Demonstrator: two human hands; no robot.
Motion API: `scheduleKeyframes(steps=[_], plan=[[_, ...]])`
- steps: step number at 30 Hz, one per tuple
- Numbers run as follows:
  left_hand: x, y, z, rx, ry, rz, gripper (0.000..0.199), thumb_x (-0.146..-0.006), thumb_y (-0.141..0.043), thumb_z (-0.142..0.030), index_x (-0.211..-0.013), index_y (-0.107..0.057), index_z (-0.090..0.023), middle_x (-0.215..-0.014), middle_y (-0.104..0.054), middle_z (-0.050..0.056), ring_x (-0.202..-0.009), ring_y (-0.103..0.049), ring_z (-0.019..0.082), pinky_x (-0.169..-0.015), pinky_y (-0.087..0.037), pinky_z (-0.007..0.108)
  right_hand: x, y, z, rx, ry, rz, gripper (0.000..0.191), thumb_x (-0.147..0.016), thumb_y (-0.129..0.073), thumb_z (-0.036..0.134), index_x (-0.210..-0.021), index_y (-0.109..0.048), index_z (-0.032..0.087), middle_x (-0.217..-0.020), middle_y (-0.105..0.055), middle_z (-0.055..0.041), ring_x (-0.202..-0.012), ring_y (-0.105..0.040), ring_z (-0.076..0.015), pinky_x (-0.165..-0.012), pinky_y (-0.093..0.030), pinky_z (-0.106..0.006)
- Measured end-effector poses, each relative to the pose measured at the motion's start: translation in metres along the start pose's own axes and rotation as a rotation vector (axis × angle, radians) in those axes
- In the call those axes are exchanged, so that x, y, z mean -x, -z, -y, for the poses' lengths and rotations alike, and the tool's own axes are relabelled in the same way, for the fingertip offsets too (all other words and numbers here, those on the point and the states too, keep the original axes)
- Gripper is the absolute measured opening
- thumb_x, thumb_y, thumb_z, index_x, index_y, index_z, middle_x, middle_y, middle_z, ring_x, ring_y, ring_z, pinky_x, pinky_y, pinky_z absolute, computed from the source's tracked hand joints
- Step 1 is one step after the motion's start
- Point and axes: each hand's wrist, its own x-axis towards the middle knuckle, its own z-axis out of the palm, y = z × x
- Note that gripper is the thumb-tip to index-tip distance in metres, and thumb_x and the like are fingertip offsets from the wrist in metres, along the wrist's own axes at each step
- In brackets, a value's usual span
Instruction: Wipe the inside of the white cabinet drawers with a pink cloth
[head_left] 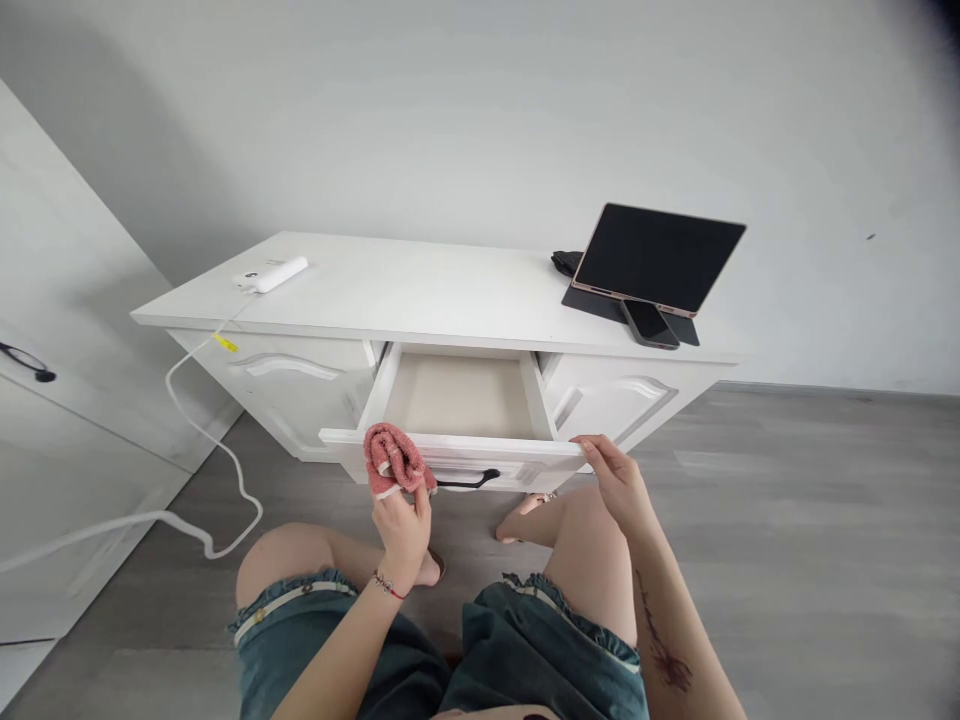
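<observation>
A folded pink-red cloth [391, 458] with white trim is in my left hand [403, 528], closed around its lower part. The cloth lies against the left part of the drawer front's top edge. My right hand [616, 478] pinches the right end of that front, thumb on the upper side. Between my hands the pulled-out drawer [517, 452] shows a bare beige bottom. Its dark curved handle [472, 480] is partly covered by the cloth. My left fingertips are mostly hidden behind the cloth.
The drawer belongs to a white cabinet [420, 285]. On its top stand a tablet [660, 258], a phone [651, 325], a dark bundle [567, 262] and a white device [274, 274]. A white cable [238, 465] hangs at the left, near a white wardrobe [67, 300].
</observation>
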Motion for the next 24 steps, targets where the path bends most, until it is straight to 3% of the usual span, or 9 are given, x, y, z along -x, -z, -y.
scheduleKeyframes(steps=[3,8,12,15,20,24], plan=[[0.005,-0.007,-0.010,-0.020,-0.037,0.003,0.076,-0.087,-0.057,-0.024,-0.151,-0.017,-0.011,-0.135,-0.048,0.030,-0.123,-0.053,0.037,-0.085,-0.053,0.045,-0.002,0.000,-0.003,0.005,0.012,0.006,0.035,-0.089,-0.049,0.050,-0.090,-0.067,0.021,-0.087,-0.066,-0.0045,-0.088,-0.058,-0.0203,-0.081,-0.045,-0.031],[0.014,-0.023,-0.031,0.021,-0.241,0.036,0.073,-0.088,-0.057,-0.028,-0.149,-0.021,-0.013,-0.124,-0.055,0.027,-0.111,-0.061,0.035,-0.075,-0.056,0.038,-0.004,0.001,-0.007,0.005,0.019,0.018,0.035,-0.089,-0.048,0.050,-0.090,-0.067,0.021,-0.086,-0.065,-0.0043,-0.087,-0.057,-0.0201,-0.080,-0.044,-0.031],[0.016,-0.034,-0.064,0.049,-0.378,0.116,0.066,-0.090,-0.050,-0.019,-0.150,-0.021,-0.016,-0.102,-0.062,0.016,-0.082,-0.067,0.023,-0.064,-0.054,0.030,-0.006,0.001,-0.008,0.007,0.026,0.022,0.033,-0.090,-0.048,0.048,-0.089,-0.067,0.021,-0.086,-0.064,-0.0040,-0.087,-0.057,-0.0197,-0.080,-0.044,-0.030],[0.019,-0.041,-0.086,0.076,-0.411,0.154,0.064,-0.090,-0.046,-0.014,-0.149,-0.021,-0.015,-0.082,-0.057,0.006,-0.064,-0.060,0.016,-0.056,-0.052,0.025,-0.006,0.002,-0.009,0.002,0.034,0.041,0.033,-0.091,-0.047,0.047,-0.090,-0.067,0.021,-0.087,-0.063,-0.0041,-0.087,-0.057,-0.0194,-0.081,-0.043,-0.031],[0.019,-0.042,-0.099,0.054,-0.517,0.314,0.055,-0.087,-0.043,-0.009,-0.141,-0.035,-0.016,-0.079,-0.049,0.003,-0.067,-0.055,0.016,-0.050,-0.047,0.023,-0.007,0.004,-0.010,0.005,0.032,0.067,0.033,-0.092,-0.047,0.048,-0.092,-0.066,0.021,-0.086,-0.063,-0.0036,-0.086,-0.058,-0.0187,-0.082,-0.044,-0.031],[0.011,-0.034,-0.090,0.042,-0.518,0.313,0.048,-0.086,-0.045,-0.007,-0.133,-0.044,-0.016,-0.081,-0.047,0.003,-0.072,-0.055,0.017,-0.056,-0.049,0.024,-0.005,0.004,-0.011,0.016,0.033,0.079,0.033,-0.093,-0.046,0.048,-0.094,-0.066,0.021,-0.089,-0.064,-0.0034,-0.088,-0.058,-0.0181,-0.083,-0.043,-0.030]])
